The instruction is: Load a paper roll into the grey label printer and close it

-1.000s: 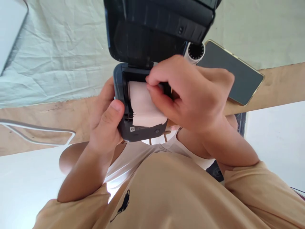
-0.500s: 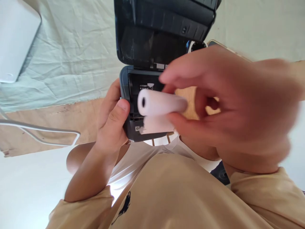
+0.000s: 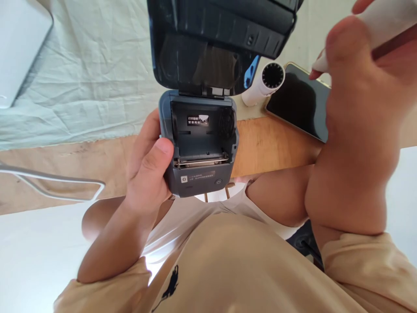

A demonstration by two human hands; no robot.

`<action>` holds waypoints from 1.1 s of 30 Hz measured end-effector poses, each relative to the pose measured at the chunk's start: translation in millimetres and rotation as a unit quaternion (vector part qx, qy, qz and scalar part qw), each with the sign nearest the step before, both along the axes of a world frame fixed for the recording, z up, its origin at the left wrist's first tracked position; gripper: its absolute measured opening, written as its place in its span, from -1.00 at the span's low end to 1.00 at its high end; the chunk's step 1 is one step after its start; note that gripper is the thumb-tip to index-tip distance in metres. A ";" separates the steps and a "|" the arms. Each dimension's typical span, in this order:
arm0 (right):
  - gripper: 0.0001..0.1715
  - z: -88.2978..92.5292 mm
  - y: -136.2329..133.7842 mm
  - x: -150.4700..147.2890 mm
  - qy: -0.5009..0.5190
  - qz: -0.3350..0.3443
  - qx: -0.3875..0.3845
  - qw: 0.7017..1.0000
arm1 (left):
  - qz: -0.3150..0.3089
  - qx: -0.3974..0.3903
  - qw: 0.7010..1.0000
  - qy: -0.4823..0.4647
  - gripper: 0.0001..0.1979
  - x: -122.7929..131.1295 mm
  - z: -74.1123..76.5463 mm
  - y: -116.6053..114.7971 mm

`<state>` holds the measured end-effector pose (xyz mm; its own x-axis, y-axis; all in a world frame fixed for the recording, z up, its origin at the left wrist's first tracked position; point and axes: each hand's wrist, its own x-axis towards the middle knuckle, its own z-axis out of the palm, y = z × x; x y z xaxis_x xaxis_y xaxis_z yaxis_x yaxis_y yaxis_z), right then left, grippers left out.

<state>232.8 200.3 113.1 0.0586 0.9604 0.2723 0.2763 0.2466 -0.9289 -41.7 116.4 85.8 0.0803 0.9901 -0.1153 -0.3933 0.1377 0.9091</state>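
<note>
My left hand (image 3: 146, 169) grips the left side of a small dark grey label printer (image 3: 203, 184), thumb on its front edge. Its black lid (image 3: 202, 63) is swung up and away, and the paper bay holds no roll. A small label with white print lies on the bay's back wall, and a metal bar crosses its front. At the upper right, my right hand (image 3: 361, 82) is closed around a white paper roll (image 3: 391, 19), whose far end is cut off by the frame. A narrow paper tip shows beside the thumb.
Right of the lid stands a white cylinder with a black slotted top (image 3: 257, 92). A dark-screened smartphone (image 3: 296, 102) lies beside it. A white flat-sided object (image 3: 22, 43) rests on the pale green cloth (image 3: 107, 65) at left. A white cable (image 3: 65, 178) crosses the wooden edge.
My right hand has carried the paper roll from over the printer's bay up to the far right. The bay is now uncovered. My left hand still holds the printer, almost unmoved.
</note>
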 end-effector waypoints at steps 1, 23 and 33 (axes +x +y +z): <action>-0.77 1.8 -1.4 -1.5 -0.090 0.012 0.032 0.995 | 0.000 0.003 1.000 0.010 -0.51 -0.5 -0.2 -0.4; -0.53 -13.4 -12.9 -12.5 -0.452 0.031 0.302 0.839 | -0.022 0.012 1.000 0.013 -0.47 -6.6 -1.7 -1.1; -0.64 -8.7 -42.7 -24.2 -0.313 0.164 0.261 0.898 | -0.040 0.038 0.998 0.042 -0.36 -4.2 -3.5 4.8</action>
